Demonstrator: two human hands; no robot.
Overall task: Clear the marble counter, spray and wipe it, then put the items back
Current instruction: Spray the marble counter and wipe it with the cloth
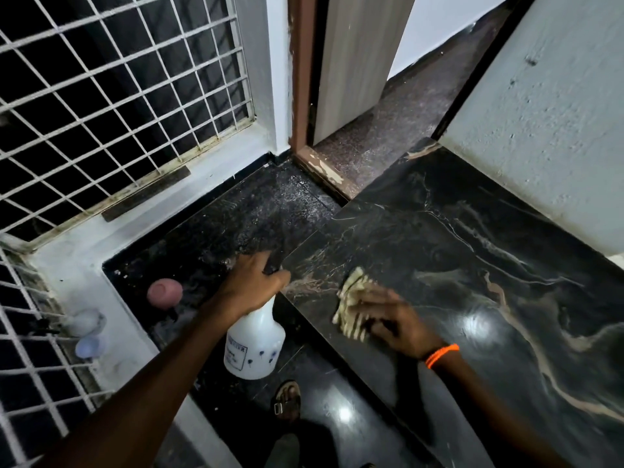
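The black marble counter (472, 251) with pale veins fills the right half of the head view. My right hand (391, 319) presses a yellowish checked cloth (353, 305) flat on its near left part; the hand is blurred. My left hand (253, 285) grips the trigger head of a white spray bottle (253, 342), which hangs just off the counter's left edge over the dark floor. An orange band circles my right wrist.
On the floor to the left lie a pink round object (164, 292) and two pale bluish ones (88, 332) by the white ledge. A white window grille (101, 96) stands behind. An open doorway (371, 136) lies ahead. My sandalled foot (287, 400) shows below.
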